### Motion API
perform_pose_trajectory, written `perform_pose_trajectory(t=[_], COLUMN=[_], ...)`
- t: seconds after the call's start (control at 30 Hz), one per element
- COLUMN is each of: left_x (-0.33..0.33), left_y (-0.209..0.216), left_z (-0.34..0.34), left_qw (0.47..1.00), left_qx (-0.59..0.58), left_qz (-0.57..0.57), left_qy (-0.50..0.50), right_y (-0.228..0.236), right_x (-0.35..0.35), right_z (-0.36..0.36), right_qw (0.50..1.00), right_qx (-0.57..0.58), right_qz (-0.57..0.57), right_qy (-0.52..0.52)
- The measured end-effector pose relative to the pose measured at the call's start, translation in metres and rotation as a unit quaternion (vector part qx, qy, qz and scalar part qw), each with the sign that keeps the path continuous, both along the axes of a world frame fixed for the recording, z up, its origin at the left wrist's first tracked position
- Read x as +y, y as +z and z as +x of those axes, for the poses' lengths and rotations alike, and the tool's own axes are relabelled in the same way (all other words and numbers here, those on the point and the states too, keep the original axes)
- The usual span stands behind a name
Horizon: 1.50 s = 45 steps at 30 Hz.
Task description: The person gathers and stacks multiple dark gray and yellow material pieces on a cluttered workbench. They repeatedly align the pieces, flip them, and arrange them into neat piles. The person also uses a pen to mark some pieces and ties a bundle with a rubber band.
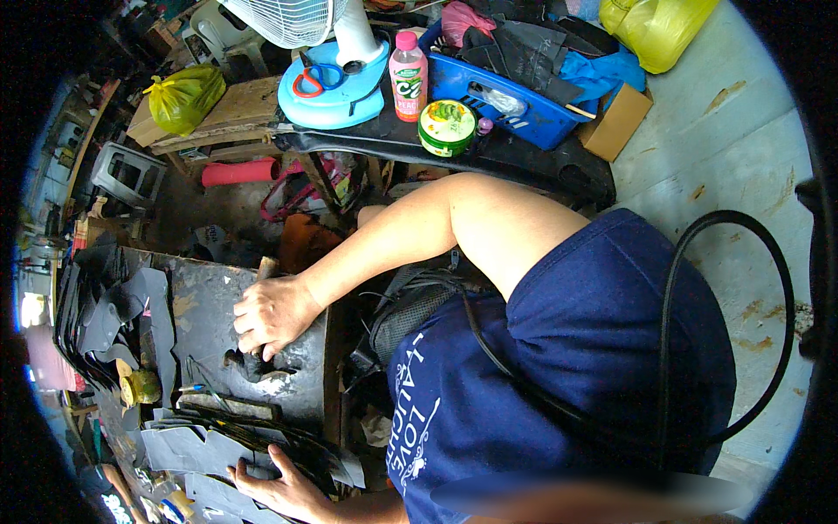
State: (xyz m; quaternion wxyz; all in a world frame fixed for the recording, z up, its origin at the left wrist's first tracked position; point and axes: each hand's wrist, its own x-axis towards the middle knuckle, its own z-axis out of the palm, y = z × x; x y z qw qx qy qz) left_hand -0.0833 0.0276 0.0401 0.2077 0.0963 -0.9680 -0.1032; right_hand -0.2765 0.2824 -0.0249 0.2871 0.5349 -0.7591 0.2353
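My right hand [272, 314] is closed in a fist over the dark, worn worktable [205, 293]. The pale wooden end of a tool handle [267, 267] sticks out beside the fist, and a dark, lumpy thing [253, 363] lies just below the fingers. What the tool's working end looks like is hidden. My left hand [292, 493] rests with thumb and fingers apart on a layered stack of thin black and grey cut sheets [188, 450]. A pen with a blue tip [193, 388] lies beside that stack.
More black cut sheets [109, 306] are piled along the table's far side, near a yellowish jar [140, 384]. A bench holds a fan [336, 96], scissors [318, 80], a pink bottle [408, 79], a green tub [447, 129] and a blue crate [541, 127]. A black cable [668, 332] loops by my body.
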Motion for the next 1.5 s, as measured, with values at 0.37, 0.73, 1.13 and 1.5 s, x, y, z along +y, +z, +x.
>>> perform_pose_trajectory(t=[0.37, 0.73, 1.13, 1.5], left_x=[0.001, 0.005, 0.013, 0.030], left_y=[0.000, 0.003, 0.013, 0.022], left_z=[0.001, 0.001, 0.004, 0.002], left_qw=[1.000, 1.000, 0.997, 1.000], left_qx=[-0.002, 0.002, -0.045, -0.008], left_qz=[0.010, 0.010, 0.062, 0.022], left_qy=[0.002, -0.001, 0.025, 0.015], right_y=[0.000, 0.001, 0.001, 0.007], right_x=[0.000, 0.001, 0.002, 0.007], right_z=[0.001, 0.001, 0.002, 0.004], right_qw=[1.000, 1.000, 1.000, 0.999], right_qx=[0.000, -0.002, -0.001, -0.011], right_qz=[-0.019, -0.003, -0.005, 0.036], right_qy=[0.002, -0.002, 0.001, -0.007])
